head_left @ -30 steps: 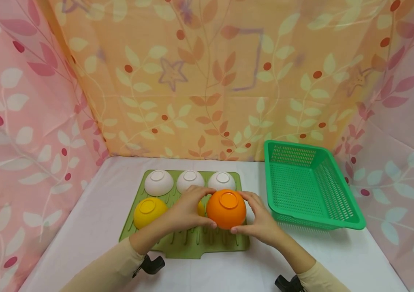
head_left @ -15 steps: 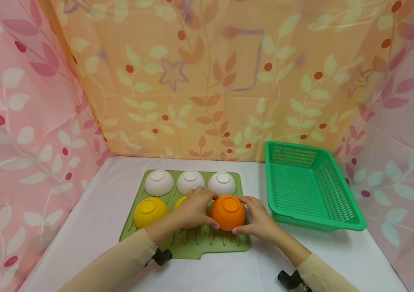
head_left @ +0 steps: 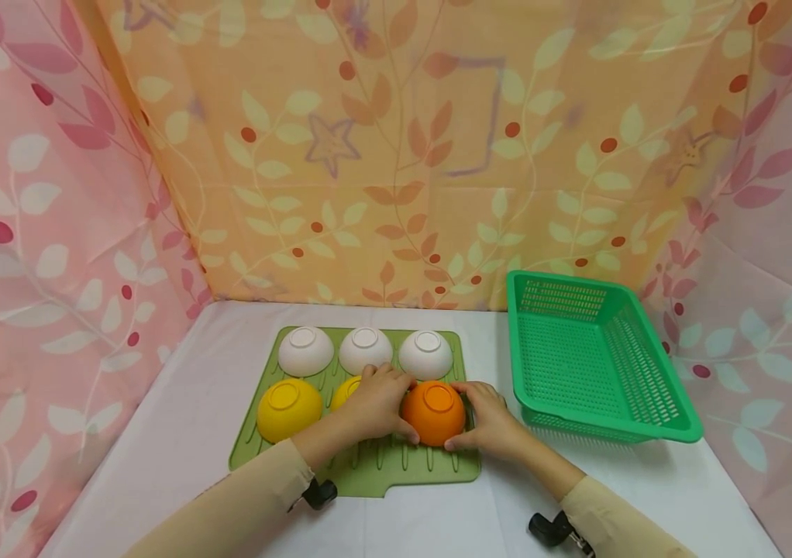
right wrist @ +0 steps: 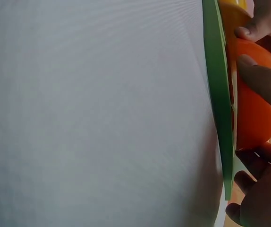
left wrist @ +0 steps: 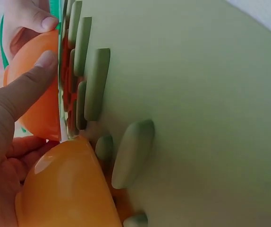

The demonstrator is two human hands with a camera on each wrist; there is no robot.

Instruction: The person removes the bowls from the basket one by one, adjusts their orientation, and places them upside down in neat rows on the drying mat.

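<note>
An orange bowl (head_left: 434,415), bottom up, is at the right end of the front row on the green drying mat (head_left: 361,482). My left hand (head_left: 378,403) grips its left side, with the thumb in front. On the opposite side my right hand (head_left: 490,422) holds it between thumb and fingers. In the left wrist view, the bowl's rim (left wrist: 59,104) is down by the mat's raised ribs (left wrist: 97,85); contact with them is hard to tell. One yellow bowl (head_left: 344,390) is partly hidden behind my left hand. Another yellow bowl (head_left: 289,411) sits farther left, upside down.
Three white bowls (head_left: 425,356) stand upside down along the mat's back row. To the right is a green plastic basket (head_left: 605,428) on the white tablecloth (head_left: 180,403). Patterned cloth walls (head_left: 396,256) enclose the back and both sides.
Both hands have lowered the orange bowl toward the mat and slightly nearer to me. More of the middle yellow bowl shows at the left of my left hand. The other bowls stay put.
</note>
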